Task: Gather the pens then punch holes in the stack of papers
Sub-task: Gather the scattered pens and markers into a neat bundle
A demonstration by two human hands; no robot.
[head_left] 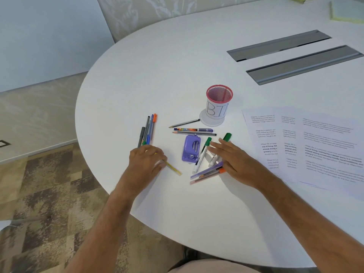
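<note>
On the white table, a bunch of pens (148,129) fans out at the left, and my left hand (146,160) lies curled over their lower ends and over a yellow pencil (174,168). A purple hole punch (190,148) sits in the middle. To its right lie two green-capped markers (202,154) and several purple and orange pens (208,171). My right hand (232,158) rests flat on these with fingers straight. Two pencils and a blue pen (194,130) lie above the punch. Printed papers (307,142) are spread at the right.
A pink mesh pen cup (219,103) labelled "BIN" stands behind the pens. Two grey cable hatches (295,56) are set into the table farther back. Yellow notepads (346,12) lie at the far right corner. The table's rounded edge (92,170) curves close to my left hand.
</note>
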